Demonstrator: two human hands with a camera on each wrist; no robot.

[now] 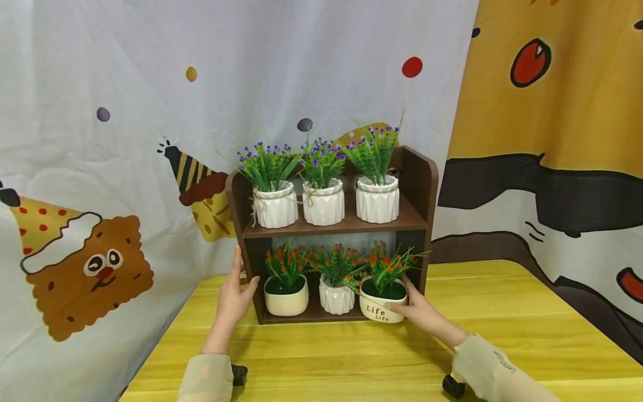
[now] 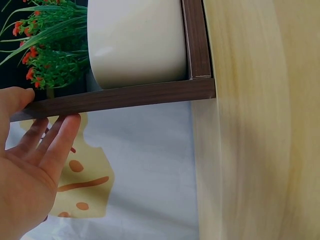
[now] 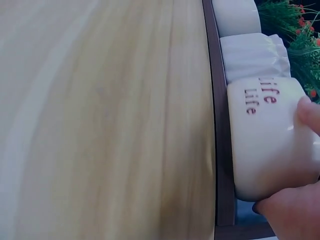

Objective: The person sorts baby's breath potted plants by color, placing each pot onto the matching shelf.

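A dark brown two-tier wooden shelf (image 1: 331, 228) stands on the table. My left hand (image 1: 234, 298) holds its left side panel (image 2: 125, 95), the thumb at the front edge and the fingers against the outer face. On the lower tier at right, a cream oval flowerpot (image 1: 383, 307) marked "Life Life" bears a plant with red flowers. My right hand (image 1: 419, 312) grips that pot (image 3: 270, 145), thumb on its front and fingers round its right end; the pot sits slightly tilted at the shelf's front edge. Beside it are a white fluted pot (image 1: 337, 297) and another cream pot (image 1: 286, 301).
Three white fluted pots, one of them the middle pot (image 1: 324, 206), stand on the upper tier with purple flowers and twine. Yellow wood-grain table (image 1: 321, 363) extends in front and to both sides. A printed cloth (image 1: 125, 167) hangs behind.
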